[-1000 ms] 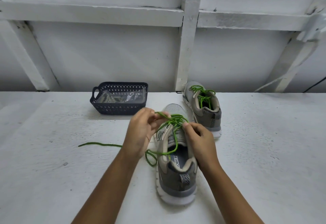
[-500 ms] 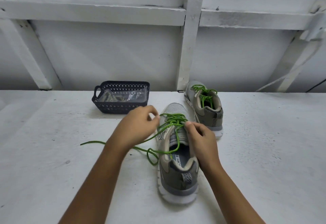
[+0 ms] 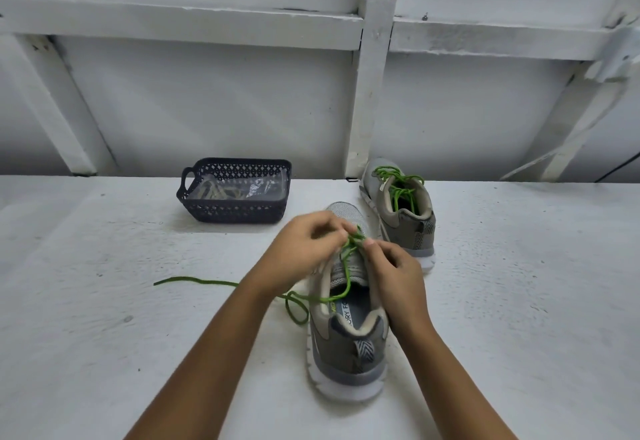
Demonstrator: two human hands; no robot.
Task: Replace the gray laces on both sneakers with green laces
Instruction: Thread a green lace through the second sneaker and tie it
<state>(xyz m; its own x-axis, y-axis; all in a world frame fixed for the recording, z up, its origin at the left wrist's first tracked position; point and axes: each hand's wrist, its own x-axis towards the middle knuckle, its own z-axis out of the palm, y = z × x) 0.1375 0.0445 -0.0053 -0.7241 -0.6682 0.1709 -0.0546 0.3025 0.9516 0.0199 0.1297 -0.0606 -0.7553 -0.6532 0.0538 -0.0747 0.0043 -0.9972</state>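
**Q:** Where are your hands?

**A:** Both are over the near sneaker (image 3: 346, 346), which stands on the white bench (image 3: 519, 301) right in front of me, heel toward me and toe pointing away. My left hand (image 3: 304, 249) and my right hand (image 3: 394, 273) meet above its tongue, fingertips almost touching.

**Q:** What are they holding?

**A:** The green lace (image 3: 347, 278). My right hand pinches it between thumb and forefinger at the top of the lacing. My left hand's fingers curl onto the same bunch of lace from the other side. That hand is blurred, so I cannot tell exactly which fingers grip.

**Q:** Where does the lace run?

**A:** From the pinch it drops along the tongue toward the shoe's opening and crosses the left side of the collar. It makes a small loop on the bench just beside the sneaker, then goes out of sight behind my left forearm. Its loose end lies stretched out to the left on the bench.

**Q:** And the other shoe?

**A:** The far sneaker (image 3: 412, 228) stands behind and to the right of the near one, close to the white wall (image 3: 207, 110), heel also toward me. A second green lace (image 3: 398, 190) criss-crosses over its tongue.

**Q:** Anything else on the bench?

**A:** A dark perforated basket (image 3: 235, 212) with a handle sits at the back, left of both sneakers and apart from them. Inside it lie pale gray laces (image 3: 214, 191) and some crinkled clear plastic (image 3: 265, 186).
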